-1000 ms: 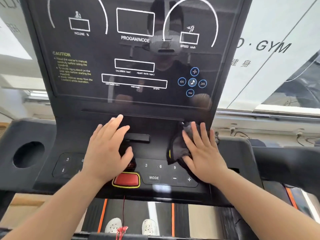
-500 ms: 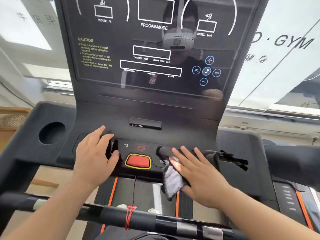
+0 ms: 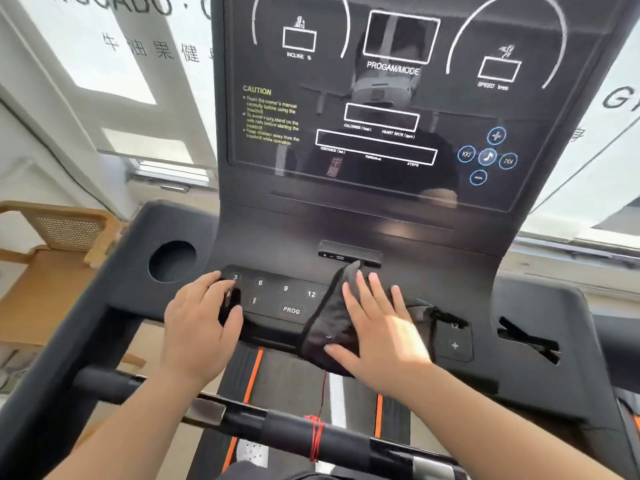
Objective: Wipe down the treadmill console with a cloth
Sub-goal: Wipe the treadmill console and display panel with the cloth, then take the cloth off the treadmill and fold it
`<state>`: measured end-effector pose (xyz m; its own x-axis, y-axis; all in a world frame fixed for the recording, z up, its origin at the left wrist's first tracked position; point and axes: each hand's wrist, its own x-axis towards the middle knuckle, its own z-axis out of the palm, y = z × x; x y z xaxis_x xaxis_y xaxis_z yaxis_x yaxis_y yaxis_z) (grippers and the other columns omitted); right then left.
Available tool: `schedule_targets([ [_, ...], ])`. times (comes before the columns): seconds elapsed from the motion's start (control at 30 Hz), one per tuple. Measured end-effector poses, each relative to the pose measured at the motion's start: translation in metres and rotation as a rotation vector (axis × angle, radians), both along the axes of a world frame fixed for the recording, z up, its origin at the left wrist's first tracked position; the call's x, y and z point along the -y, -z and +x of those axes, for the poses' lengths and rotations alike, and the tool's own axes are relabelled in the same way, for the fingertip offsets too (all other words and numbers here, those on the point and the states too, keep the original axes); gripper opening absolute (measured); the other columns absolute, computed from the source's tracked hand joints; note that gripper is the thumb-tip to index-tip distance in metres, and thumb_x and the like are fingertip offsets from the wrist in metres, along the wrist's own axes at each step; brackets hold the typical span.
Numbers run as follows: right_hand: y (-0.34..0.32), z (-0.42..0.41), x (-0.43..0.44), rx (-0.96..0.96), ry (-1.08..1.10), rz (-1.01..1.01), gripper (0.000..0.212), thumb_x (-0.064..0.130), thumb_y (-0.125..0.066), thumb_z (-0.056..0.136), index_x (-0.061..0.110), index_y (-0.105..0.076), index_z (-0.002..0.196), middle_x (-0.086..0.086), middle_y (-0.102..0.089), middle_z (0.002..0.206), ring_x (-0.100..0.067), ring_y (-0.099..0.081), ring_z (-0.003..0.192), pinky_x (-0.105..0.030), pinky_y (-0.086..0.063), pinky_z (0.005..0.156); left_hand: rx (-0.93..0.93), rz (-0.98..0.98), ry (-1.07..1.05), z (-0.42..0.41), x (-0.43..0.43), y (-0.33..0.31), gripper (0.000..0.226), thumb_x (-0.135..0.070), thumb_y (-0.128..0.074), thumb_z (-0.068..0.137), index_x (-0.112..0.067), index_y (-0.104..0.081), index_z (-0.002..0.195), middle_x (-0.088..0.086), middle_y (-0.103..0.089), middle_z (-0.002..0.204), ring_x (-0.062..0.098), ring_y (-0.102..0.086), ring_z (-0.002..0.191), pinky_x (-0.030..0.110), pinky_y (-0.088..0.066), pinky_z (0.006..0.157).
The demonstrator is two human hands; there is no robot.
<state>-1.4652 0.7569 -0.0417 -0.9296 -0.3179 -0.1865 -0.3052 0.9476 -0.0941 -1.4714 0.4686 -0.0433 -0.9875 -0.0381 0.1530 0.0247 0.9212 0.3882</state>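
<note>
**Dark cloth over the centre keys: accidental key press is the main hazard**

Dark grey cloth (image 3: 332, 327) lies flattened across the middle of the treadmill console (image 3: 381, 230), just below the small port block (image 3: 349, 255) and to the right of the key marked PROG (image 3: 291, 310); its lower edge hangs over the console's front lip above the belt (image 3: 294, 379).

Risks, as judged from this position: pressure through the cloth could trip whatever keys sit beneath it, since the cloth hides that part of the panel; the plus key (image 3: 454, 345) just right of the hand is equally exposed to a sideways stroke; the left hand rests directly on the numbered keys and could press one by leaning; the red safety cord (image 3: 320, 393) hangs just below the cloth's edge, and a downward stroke could snag it; the overhanging cloth could slip off the lip onto the belt if pressure is released.

Hands: right hand (image 3: 377, 327) is spread flat, fingers extended and slightly parted, palm pressing on top of the cloth without gripping it; left hand (image 3: 199, 323) is loosely open, fingers curled over the left end of the keypad near the key marked 3 (image 3: 235, 277), holding nothing; the cup recess (image 3: 172, 261) beside it is untouched.
</note>
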Motion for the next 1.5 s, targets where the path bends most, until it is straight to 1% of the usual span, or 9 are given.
schedule_targets([
  [0.13,0.001,-0.006,0.059,-0.005,0.032,0.015,0.103,0.082,-0.028,0.088,0.012,-0.018,0.163,-0.014,-0.004,0.171,-0.033,-0.002,0.159,-0.057,-0.005,0.126,-0.031,0.051,0.062,-0.004,0.024,0.0,0.049,-0.039,-0.045,0.088,-0.008,-0.067,0.12,0.011,-0.061,0.133,0.032,-0.053,0.123,0.047,-0.041,0.103],
  [0.37,-0.003,-0.04,0.156,-0.01,-0.035,-0.017,0.11,0.084,-0.038,0.088,0.017,0.005,0.164,-0.01,0.018,0.171,-0.029,0.02,0.157,-0.055,0.013,0.125,-0.014,0.108,0.104,-0.004,0.077,-0.001,0.049,-0.04,-0.049,0.086,-0.01,-0.067,0.12,0.009,-0.063,0.129,0.03,-0.055,0.12,0.045,-0.043,0.103],
  [0.57,-0.007,-0.057,0.224,0.075,-0.093,-0.03,0.115,0.085,-0.044,0.086,0.02,0.011,0.163,-0.004,0.021,0.17,-0.027,0.022,0.156,-0.055,0.007,0.126,0.061,0.218,0.043,-0.002,0.115,-0.006,0.053,-0.045,-0.054,0.085,-0.015,-0.061,0.128,0.001,-0.064,0.124,0.023,-0.055,0.116,0.035,-0.04,0.1],
  [0.73,-0.024,-0.047,0.252,0.056,-0.065,-0.441,0.085,0.047,-0.058,0.099,0.02,-0.01,0.165,0.004,-0.003,0.173,-0.02,-0.011,0.157,-0.042,-0.018,0.127,0.12,0.434,-0.038,0.001,0.135,-0.009,0.055,-0.043,-0.068,0.088,-0.021,-0.054,0.137,-0.007,-0.061,0.124,0.014,-0.055,0.115,0.035,-0.047,0.099],
  [0.87,-0.054,-0.038,0.259,0.072,0.073,-0.728,0.067,0.017,-0.047,0.102,0.024,-0.022,0.163,0.026,-0.014,0.161,-0.001,-0.018,0.149,-0.012,-0.012,0.118,0.258,0.814,-0.063,-0.005,0.133,-0.027,0.055,-0.036,-0.071,0.09,-0.03,-0.05,0.14,-0.02,-0.06,0.12,-0.001,-0.058,0.108,0.019,-0.047,0.089],
  [1.03,-0.093,-0.034,0.248,-0.003,0.124,-0.907,0.07,-0.006,-0.041,0.095,0.023,-0.036,0.158,0.044,-0.026,0.14,0.008,-0.031,0.129,0.0,-0.017,0.107,0.31,0.859,0.063,-0.008,0.128,-0.044,0.007,-0.022,-0.077,0.078,-0.026,-0.072,0.081,0.0,-0.073,0.075,0.011,-0.07,0.074,0.035,-0.058,0.07],
  [1.2,-0.109,-0.045,0.219,-0.037,0.228,-0.931,0.077,0.0,-0.063,0.092,0.04,-0.041,0.154,0.018,-0.066,0.129,0.004,-0.059,0.117,-0.007,-0.042,0.1,0.276,1.11,-0.099,-0.003,0.134,-0.06,0.005,-0.003,-0.076,0.082,-0.006,-0.073,0.085,0.019,-0.071,0.078,0.021,-0.069,0.074,0.029,-0.055,0.069],
  [1.33,-0.099,-0.051,0.205,0.042,0.267,-0.774,0.067,0.016,-0.08,0.084,0.036,-0.055,0.143,0.016,-0.072,0.108,-0.003,-0.063,0.108,-0.024,-0.049,0.099,0.233,1.317,-0.348,0.007,0.144,-0.068,0.017,-0.005,-0.071,0.087,-0.009,-0.071,0.104,0.017,-0.075,0.1,0.033,-0.073,0.097,0.048,-0.06,0.088],
  [1.5,-0.087,-0.043,0.204,0.286,0.156,-0.668,0.054,0.042,-0.086,0.079,0.029,-0.067,0.128,0.013,-0.069,0.101,-0.004,-0.064,0.097,-0.026,-0.05,0.087,0.097,1.357,-0.563,0.041,0.145,-0.087,0.016,-0.016,-0.064,0.096,-0.02,-0.065,0.111,0.009,-0.073,0.108,0.028,-0.071,0.102,0.048,-0.06,0.087],
])
